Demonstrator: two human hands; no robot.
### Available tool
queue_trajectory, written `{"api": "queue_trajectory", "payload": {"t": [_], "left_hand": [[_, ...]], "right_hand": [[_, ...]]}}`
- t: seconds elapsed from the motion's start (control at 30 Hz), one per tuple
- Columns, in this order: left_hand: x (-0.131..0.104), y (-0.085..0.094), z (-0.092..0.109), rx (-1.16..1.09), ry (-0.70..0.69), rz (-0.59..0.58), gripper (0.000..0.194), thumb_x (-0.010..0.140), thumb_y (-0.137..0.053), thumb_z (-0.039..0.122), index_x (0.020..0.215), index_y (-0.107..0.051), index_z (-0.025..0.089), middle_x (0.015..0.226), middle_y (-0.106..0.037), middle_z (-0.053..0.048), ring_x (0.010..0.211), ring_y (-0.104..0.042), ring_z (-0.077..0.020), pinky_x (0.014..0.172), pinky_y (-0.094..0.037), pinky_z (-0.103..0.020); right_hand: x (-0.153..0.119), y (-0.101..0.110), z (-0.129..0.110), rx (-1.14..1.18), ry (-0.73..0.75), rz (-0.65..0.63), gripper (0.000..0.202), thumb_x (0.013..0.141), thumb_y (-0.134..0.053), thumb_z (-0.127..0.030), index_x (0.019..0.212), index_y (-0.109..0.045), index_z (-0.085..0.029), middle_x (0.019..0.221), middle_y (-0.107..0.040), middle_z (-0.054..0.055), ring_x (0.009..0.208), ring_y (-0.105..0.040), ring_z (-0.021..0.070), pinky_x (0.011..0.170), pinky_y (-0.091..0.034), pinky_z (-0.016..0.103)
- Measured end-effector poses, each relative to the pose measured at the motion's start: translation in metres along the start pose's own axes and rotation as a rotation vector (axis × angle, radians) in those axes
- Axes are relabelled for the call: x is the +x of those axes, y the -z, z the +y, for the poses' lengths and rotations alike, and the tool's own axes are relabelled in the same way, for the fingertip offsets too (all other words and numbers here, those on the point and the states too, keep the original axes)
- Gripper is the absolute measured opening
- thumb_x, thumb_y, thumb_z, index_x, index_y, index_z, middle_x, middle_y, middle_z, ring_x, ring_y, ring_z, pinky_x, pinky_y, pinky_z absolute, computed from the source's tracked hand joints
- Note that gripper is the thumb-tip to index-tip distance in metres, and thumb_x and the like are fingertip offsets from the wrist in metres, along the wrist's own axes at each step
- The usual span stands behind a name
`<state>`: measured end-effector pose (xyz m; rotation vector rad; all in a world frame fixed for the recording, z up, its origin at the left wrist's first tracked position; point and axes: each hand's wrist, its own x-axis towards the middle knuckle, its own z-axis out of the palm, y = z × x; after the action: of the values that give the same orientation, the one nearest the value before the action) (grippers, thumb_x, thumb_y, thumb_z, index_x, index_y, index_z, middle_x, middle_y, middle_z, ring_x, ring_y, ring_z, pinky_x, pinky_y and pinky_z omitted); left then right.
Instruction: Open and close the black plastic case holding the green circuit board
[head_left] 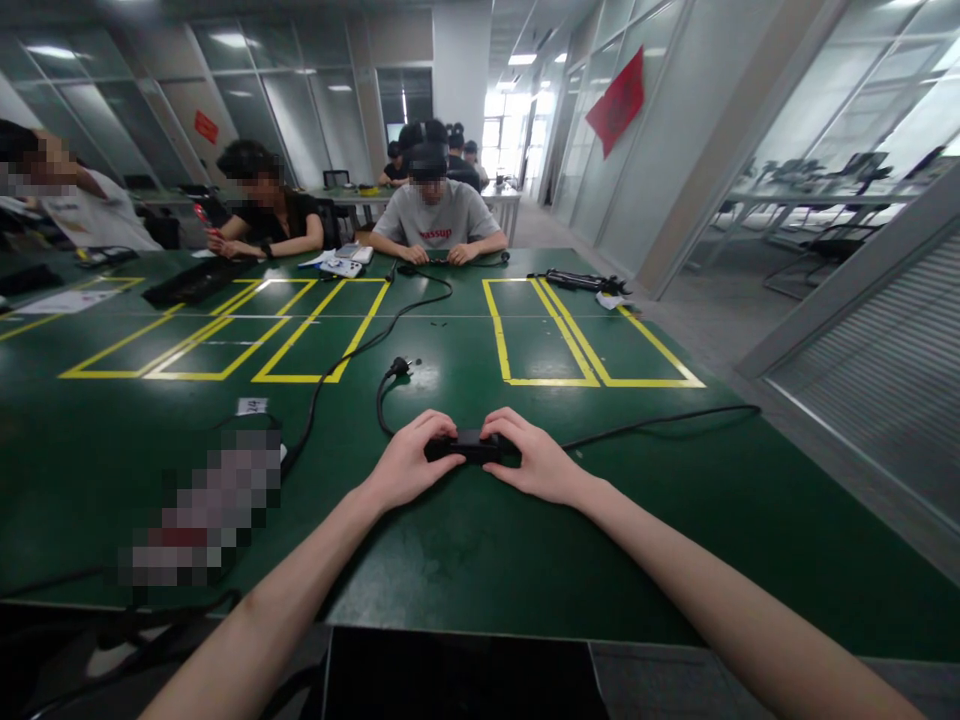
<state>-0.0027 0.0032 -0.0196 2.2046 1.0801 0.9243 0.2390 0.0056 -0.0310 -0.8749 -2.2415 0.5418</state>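
Both of my hands hold a black power adapter (470, 446) low over the green table in front of me. My left hand (407, 458) grips its left end between thumb and fingers. At the right end, my right hand (538, 462) has a matching grip, fingertips on top and thumb on the near side. From the left end a short cord curls up to a black plug (400, 367) lying on the table. Out of the right end runs a long thin black cable (660, 423). My fingers cover both cord joints.
Yellow tape rectangles (551, 382) mark the green table (600, 560). A long black cable (360, 345) crosses left of centre, near a blurred-out object (217, 500). Black folded gear (577, 281) lies at the far right. Across the table, a person (439, 215) handles something small; other people sit left.
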Motion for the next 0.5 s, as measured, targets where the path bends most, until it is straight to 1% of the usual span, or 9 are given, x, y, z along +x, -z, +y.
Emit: {"api": "queue_trajectory", "payload": {"t": [0.13,0.17,0.3,0.33,0.4,0.5], "left_hand": [[-0.001,-0.001,-0.002,0.055,-0.044,0.018,0.014,0.087,-0.071,0.021,0.099,-0.063,0.02,0.105,-0.068,-0.005,0.098,-0.066,-0.0208,0.088,-0.055,-0.034],[-0.001,-0.002,-0.003,0.077,-0.063,0.022,0.015,0.088,-0.071,0.022,0.101,-0.064,0.02,0.106,-0.068,-0.006,0.098,-0.067,-0.0211,0.088,-0.055,-0.034],[-0.001,-0.007,-0.008,0.212,-0.149,0.005,0.037,0.086,-0.076,0.026,0.121,-0.065,0.022,0.121,-0.071,-0.008,0.11,-0.068,-0.0249,0.096,-0.055,-0.039],[0.0,-0.009,-0.009,0.246,-0.162,0.002,0.038,0.087,-0.076,0.026,0.123,-0.065,0.023,0.121,-0.072,-0.008,0.11,-0.068,-0.0254,0.096,-0.055,-0.039],[0.002,-0.01,-0.011,0.293,-0.18,0.002,0.032,0.091,-0.072,0.025,0.122,-0.067,0.023,0.117,-0.075,-0.007,0.108,-0.07,-0.0248,0.095,-0.055,-0.04],[0.004,-0.009,-0.011,0.322,-0.206,-0.006,0.024,0.095,-0.069,0.026,0.119,-0.069,0.022,0.113,-0.078,-0.006,0.103,-0.071,-0.0237,0.092,-0.054,-0.039]], "right_hand": [[0.0,-0.002,-0.001,-0.091,0.015,0.007,0.033,0.082,-0.072,-0.013,0.111,-0.058,-0.021,0.117,-0.061,0.009,0.102,-0.065,0.0217,0.087,-0.056,0.035],[0.0,-0.003,-0.001,-0.119,0.028,0.01,0.033,0.083,-0.072,-0.013,0.112,-0.058,-0.021,0.117,-0.062,0.009,0.101,-0.066,0.022,0.087,-0.056,0.035],[0.0,-0.004,0.0,-0.229,0.07,0.014,0.025,0.093,-0.065,-0.019,0.117,-0.06,-0.021,0.11,-0.066,0.009,0.096,-0.068,0.0232,0.083,-0.057,0.036],[0.0,-0.004,0.0,-0.25,0.077,0.015,0.022,0.096,-0.062,-0.02,0.118,-0.061,-0.02,0.108,-0.067,0.009,0.095,-0.068,0.0236,0.082,-0.057,0.036],[0.0,-0.005,0.002,-0.286,0.091,0.02,0.02,0.099,-0.059,-0.023,0.118,-0.062,-0.02,0.107,-0.07,0.01,0.096,-0.069,0.0248,0.083,-0.057,0.038],[0.0,-0.005,0.003,-0.323,0.108,0.033,0.018,0.1,-0.06,-0.028,0.116,-0.064,-0.02,0.108,-0.072,0.011,0.097,-0.07,0.026,0.085,-0.057,0.04]]}}
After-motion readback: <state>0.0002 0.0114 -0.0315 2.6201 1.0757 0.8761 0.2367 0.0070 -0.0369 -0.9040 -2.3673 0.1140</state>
